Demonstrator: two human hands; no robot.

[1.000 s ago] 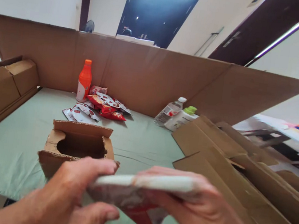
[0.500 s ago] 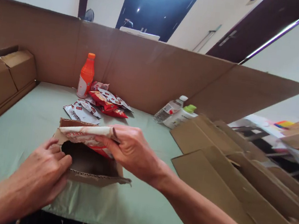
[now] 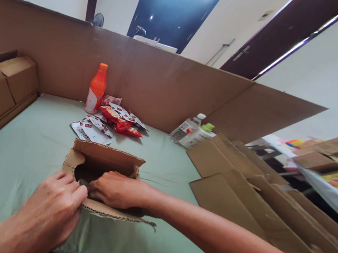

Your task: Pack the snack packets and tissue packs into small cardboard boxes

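A small open cardboard box (image 3: 109, 152) sits near the table's front, its flaps standing up. My left hand (image 3: 56, 199) is closed on the box's near left edge, fingers curled over the cardboard. My right hand (image 3: 117, 190) reaches down into the box from the right, its fingers curled and partly hidden inside. A dark edge of something (image 3: 84, 183) shows by its fingertips, too covered to name. Behind the box lie silver-white printed packets (image 3: 92, 129) and red snack packets (image 3: 122, 123), next to an orange bottle (image 3: 97, 90).
A clear water bottle (image 3: 185, 128) and a white bottle with a green cap (image 3: 200, 135) lean at the back right. Folded cardboard (image 3: 240, 198) lies along the right side. A cardboard box (image 3: 1, 96) stands at left, and a cardboard wall (image 3: 150, 82) runs across the back.
My right hand has gone down into the box with the red-and-white printed packet, which no longer shows clearly. My left hand stays on the box's edge. The view has shifted slightly.
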